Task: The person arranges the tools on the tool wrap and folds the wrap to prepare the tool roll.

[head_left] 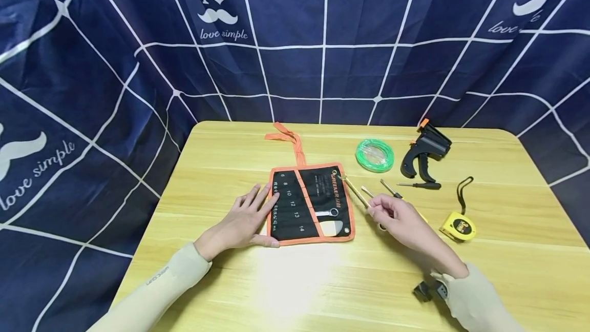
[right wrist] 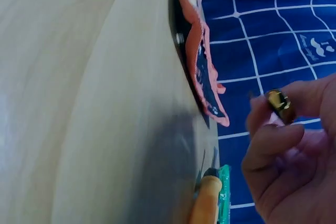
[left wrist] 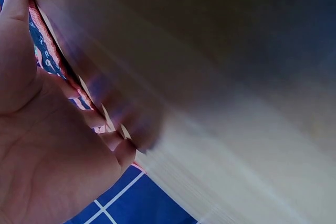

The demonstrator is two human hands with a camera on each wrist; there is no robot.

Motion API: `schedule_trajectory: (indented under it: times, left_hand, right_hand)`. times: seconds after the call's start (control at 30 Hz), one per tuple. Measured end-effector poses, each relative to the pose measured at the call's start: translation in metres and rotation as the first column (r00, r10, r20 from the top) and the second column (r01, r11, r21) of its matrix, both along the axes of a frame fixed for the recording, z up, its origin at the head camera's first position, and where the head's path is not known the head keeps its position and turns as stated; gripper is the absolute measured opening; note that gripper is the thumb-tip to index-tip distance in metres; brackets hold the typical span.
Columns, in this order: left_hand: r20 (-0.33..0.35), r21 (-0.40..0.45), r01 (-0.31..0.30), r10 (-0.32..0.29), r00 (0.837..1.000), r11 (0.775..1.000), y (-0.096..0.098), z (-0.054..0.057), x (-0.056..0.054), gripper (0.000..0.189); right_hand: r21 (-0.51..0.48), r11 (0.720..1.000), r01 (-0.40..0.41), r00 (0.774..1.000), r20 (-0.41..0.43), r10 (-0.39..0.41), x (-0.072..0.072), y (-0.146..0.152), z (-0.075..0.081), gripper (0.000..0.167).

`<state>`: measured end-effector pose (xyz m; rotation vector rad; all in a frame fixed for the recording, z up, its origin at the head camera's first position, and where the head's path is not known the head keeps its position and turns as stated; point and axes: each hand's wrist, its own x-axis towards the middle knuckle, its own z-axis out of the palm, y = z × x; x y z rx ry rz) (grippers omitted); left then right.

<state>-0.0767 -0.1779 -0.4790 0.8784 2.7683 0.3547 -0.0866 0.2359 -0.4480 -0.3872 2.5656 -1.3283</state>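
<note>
A black tool pouch (head_left: 288, 214) with orange trim lies flat on the table, printed with sizes and lettering. My left hand (head_left: 244, 216) rests on its left edge, fingers spread and straight over the fabric. Between thumb and fingers, my right hand (head_left: 398, 219) pinches a brass-coloured wrench (head_left: 355, 190). The wrench slants up and left, its far end at the pouch's right edge; in the right wrist view a shiny gold end (right wrist: 280, 103) shows between the fingers. A ring-ended wrench (head_left: 328, 213) and a pale flat blade (head_left: 332, 227) show in the pouch's pocket.
Beyond the right hand lie screwdrivers (head_left: 391, 187), partly hidden by it, and a small black-handled screwdriver (head_left: 426, 185). Further back are a green wire coil (head_left: 374, 156) and a black bar clamp (head_left: 428, 148). A yellow tape measure (head_left: 458, 226) sits at right. Orange ties (head_left: 295, 142) trail behind the pouch.
</note>
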Motion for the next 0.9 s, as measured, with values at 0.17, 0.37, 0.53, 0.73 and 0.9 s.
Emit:
schedule_trajectory:
  times: [0.17,0.37,0.53,0.73,0.9]
  left_hand:
    - [0.017,0.004,-0.006,0.006,1.000,1.000,0.0008,0.0001,-0.0006,0.118]
    - [0.014,0.015,-0.003,0.003,1.000,1.000,0.0004,-0.0003,-0.0007,0.118]
    - [0.004,0.012,-0.004,0.004,1.000,1.000,-0.0008,-0.0010,-0.0006,0.119]
    - [-0.005,0.015,-0.013,0.013,1.000,1.000,0.0007,0.0000,-0.0015,0.120]
    - [-0.001,-0.007,-0.021,0.021,1.000,1.000,0.0013,0.0014,-0.0027,0.121]
  right_hand:
    - [-0.057,0.998,-0.021,1.000,0.011,0.022,-0.0007,0.0016,-0.0009,0.010]
    - [-0.073,0.997,-0.041,0.999,0.015,0.042,-0.0032,0.0015,-0.0016,0.011]
    - [-0.069,0.997,-0.042,0.999,0.003,0.042,-0.0058,0.0004,-0.0009,0.012]
    - [-0.011,1.000,-0.022,0.999,-0.044,0.022,-0.0071,-0.0010,-0.0006,0.015]
    - [0.033,0.999,-0.035,0.993,-0.108,0.039,-0.0082,-0.0031,-0.0036,0.018]
